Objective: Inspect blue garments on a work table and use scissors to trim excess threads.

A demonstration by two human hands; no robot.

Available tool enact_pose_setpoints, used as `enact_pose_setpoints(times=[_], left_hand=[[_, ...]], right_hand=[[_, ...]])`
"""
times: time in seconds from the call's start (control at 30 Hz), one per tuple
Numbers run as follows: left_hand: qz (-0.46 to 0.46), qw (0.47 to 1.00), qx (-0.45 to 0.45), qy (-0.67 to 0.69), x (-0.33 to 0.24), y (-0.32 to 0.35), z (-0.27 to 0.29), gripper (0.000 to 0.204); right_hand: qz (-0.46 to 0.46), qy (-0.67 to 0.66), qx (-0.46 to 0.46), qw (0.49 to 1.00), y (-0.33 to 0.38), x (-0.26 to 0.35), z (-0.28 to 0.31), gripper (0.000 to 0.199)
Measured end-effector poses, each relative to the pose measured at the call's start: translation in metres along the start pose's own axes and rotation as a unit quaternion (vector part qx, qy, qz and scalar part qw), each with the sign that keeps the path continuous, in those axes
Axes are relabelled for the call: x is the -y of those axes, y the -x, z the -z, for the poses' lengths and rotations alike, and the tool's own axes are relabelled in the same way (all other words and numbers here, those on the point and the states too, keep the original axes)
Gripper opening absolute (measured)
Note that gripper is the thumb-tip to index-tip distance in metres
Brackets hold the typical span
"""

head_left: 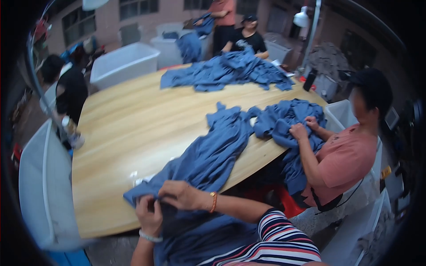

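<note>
A blue cloth garment [213,153] stretches from the middle of the wooden table [124,128] down over its near edge toward my lap. At its near left corner, my left hand [149,216] is closed in a pinch on the cloth, a pale bracelet on its wrist. Right beside it, my right hand [181,195] pinches the same part of the garment, with an orange bracelet behind it. My fingertips almost meet, and any small thing between them is hidden. Small white scraps [141,180] lie on the table just past the cloth.
At the right, a person in a pink shirt [350,155] handles another blue garment [288,119]. More blue cloth [235,71] is heaped at the far edge, before a seated person. White bins [124,64] stand around the table. A lamp pole [313,33] rises at the far right.
</note>
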State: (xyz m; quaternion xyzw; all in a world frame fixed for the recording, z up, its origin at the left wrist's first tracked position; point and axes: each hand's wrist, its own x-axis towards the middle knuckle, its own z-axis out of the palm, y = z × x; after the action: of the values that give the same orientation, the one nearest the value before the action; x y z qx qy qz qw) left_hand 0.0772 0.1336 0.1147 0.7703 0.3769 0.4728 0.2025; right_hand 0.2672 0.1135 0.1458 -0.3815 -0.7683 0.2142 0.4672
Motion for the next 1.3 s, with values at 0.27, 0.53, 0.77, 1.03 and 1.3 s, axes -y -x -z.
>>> enact_pose_setpoints(times=[0.27, 0.53, 0.77, 1.03, 1.3], left_hand=[[0.070, 0.964, 0.148, 0.209, -0.012, -0.021, 0.015, 0.029], [0.215, 0.891, 0.094, 0.389, -0.011, -0.010, 0.012, 0.011], [0.239, 0.870, 0.169, 0.397, -0.003, -0.011, 0.013, 0.010], [0.241, 0.867, 0.196, 0.389, -0.005, -0.020, 0.012, 0.014], [0.246, 0.848, 0.254, 0.394, -0.003, -0.034, 0.029, 0.013]], right_hand=[[-0.008, 0.013, -0.001, 1.000, -0.005, 0.010, 0.004, 0.019], [-0.083, -0.008, -0.022, 0.996, 0.000, 0.015, 0.002, 0.014], [-0.119, -0.057, 0.061, 0.989, 0.005, 0.000, 0.011, 0.018], [-0.073, -0.019, 0.035, 0.997, 0.006, 0.001, 0.013, 0.011], [-0.003, 0.006, -0.001, 1.000, 0.010, -0.002, 0.001, 0.015]])
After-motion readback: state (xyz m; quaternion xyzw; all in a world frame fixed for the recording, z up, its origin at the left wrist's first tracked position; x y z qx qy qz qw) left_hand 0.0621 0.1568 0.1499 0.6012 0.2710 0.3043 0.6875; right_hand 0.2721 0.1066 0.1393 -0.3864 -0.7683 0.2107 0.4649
